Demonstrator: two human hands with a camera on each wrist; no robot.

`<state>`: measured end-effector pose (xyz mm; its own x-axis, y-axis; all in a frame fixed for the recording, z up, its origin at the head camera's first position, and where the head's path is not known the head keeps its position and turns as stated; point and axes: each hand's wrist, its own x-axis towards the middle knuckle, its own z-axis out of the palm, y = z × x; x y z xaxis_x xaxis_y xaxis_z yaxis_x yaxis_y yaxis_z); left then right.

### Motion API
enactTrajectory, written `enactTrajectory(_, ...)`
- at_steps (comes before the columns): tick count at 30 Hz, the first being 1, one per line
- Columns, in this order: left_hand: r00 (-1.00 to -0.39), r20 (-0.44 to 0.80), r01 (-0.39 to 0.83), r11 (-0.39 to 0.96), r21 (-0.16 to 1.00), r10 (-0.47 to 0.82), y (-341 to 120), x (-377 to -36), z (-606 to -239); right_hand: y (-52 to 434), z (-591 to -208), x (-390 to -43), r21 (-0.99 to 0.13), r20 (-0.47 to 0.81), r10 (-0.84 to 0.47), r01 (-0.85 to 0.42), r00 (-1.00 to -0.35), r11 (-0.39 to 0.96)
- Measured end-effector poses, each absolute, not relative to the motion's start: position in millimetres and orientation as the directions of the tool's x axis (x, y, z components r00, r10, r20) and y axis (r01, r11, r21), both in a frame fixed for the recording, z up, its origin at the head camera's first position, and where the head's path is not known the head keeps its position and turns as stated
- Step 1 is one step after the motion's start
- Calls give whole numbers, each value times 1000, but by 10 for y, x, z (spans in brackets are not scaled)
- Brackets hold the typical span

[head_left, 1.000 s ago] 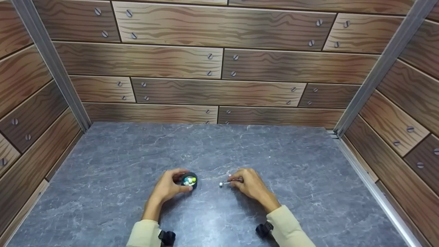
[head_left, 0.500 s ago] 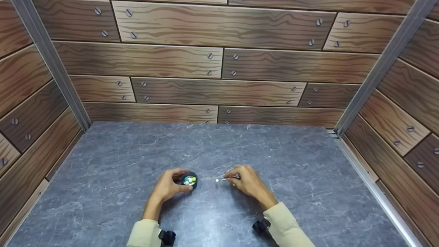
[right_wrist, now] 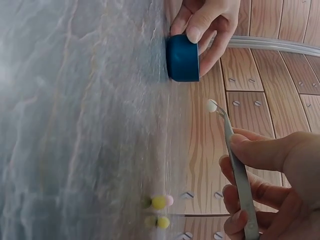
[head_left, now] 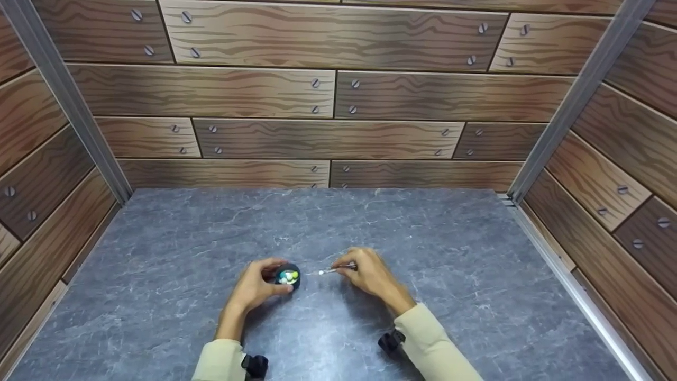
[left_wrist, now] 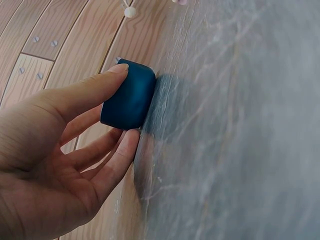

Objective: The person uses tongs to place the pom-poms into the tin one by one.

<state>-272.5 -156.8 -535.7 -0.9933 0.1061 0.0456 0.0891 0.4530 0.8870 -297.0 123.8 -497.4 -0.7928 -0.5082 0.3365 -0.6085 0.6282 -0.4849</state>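
Observation:
My left hand point(head_left: 253, 284) grips a small blue cup point(left_wrist: 131, 97) from its left side, thumb on one side and fingers on the other. The cup stands upright on the table, and teal, white and yellow-green balls point(head_left: 294, 274) lie inside. In my right hand point(head_left: 370, 272) is a pair of bent-tipped metal tweezers point(right_wrist: 241, 180), pinched between thumb and fingers. A small white ball point(right_wrist: 211, 105) sits at the tweezers' tips, above the table and a short way right of the cup.
Two yellow balls point(right_wrist: 163, 222) and a pink ball point(right_wrist: 169, 200) lie on the grey marbled table point(head_left: 211, 222) by my right hand. Wood-patterned walls point(head_left: 254, 95) with metal corner posts point(head_left: 579, 100) enclose the back and sides.
My right hand has moved left and slightly away from me, bringing the tweezers and white ball nearer the cup. The left hand keeps its hold on the cup. The head view has shifted slightly.

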Motion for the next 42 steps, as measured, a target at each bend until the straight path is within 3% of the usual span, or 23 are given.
enactTrajectory(28, -991, 48, 97, 439, 893, 122, -1570, -2739, -5358, 801, -5005, -3048, -468, 368, -543, -655, -755, 594)
enactTrajectory(42, -991, 58, 105, 429, 897, 122, -1569, -2745, -5360, 715, -5058, -3048, -478, 329, -546, -635, -770, 607)
